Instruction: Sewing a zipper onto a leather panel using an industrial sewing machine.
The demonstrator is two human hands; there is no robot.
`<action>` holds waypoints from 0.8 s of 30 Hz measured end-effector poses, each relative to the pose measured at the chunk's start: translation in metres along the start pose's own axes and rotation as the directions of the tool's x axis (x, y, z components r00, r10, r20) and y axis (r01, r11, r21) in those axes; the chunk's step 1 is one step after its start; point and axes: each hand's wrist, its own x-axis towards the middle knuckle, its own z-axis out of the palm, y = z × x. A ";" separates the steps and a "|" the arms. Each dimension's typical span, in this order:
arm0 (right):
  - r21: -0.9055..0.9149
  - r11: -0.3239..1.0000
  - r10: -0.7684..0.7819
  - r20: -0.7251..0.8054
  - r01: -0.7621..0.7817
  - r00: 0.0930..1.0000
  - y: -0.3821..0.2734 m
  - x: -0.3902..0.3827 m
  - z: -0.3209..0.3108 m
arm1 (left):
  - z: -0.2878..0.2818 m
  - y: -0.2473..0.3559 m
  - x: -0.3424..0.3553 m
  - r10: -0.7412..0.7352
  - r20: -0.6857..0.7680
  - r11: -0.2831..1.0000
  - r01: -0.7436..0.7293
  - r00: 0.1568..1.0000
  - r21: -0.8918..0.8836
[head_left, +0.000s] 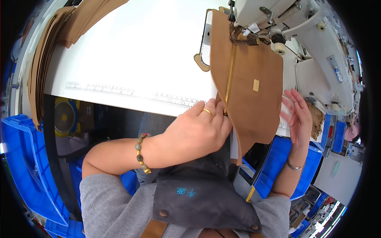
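A brown leather-like panel [258, 65] lies on the white sewing table, its near end hanging over the front edge. A gold zipper [231, 75] runs along it lengthwise, up to the presser foot area of the sewing machine [250, 39]. My left hand [204, 126], with a ring on one finger, is closed on the panel's near left edge by the zipper's lower end; the fingertips are partly hidden. Just past the panel's right edge, my right hand [298, 115] is raised with its fingers stretched and holding nothing. A small pale tab [256, 85] sits on the panel.
Stacks of brown pieces [43, 59] stand at the table's far left. A printed ruler [131, 92] runs along the front edge. Blue bins [33, 170] flank me on the left, and another blue bin [274, 166] is below my right arm. The machine arm [321, 47] overhangs at right.
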 end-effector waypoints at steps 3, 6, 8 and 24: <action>0.076 0.988 0.116 0.209 -0.134 0.971 0.011 0.000 -0.018 | -0.004 0.002 0.005 0.016 0.058 0.996 -0.021 0.998 0.086; -0.447 0.887 0.006 0.260 0.115 0.966 0.028 -0.025 -0.012 | -0.011 0.007 0.007 -0.018 0.196 0.996 0.001 0.980 0.085; -0.588 0.784 -0.026 0.293 0.201 0.956 0.039 -0.033 0.001 | -0.013 0.009 0.008 -0.040 0.295 0.997 0.021 0.955 0.068; -0.820 0.164 -0.397 0.454 0.548 0.798 0.055 -0.018 0.015 | -0.010 0.006 0.006 0.015 0.198 0.995 -0.034 0.980 0.093</action>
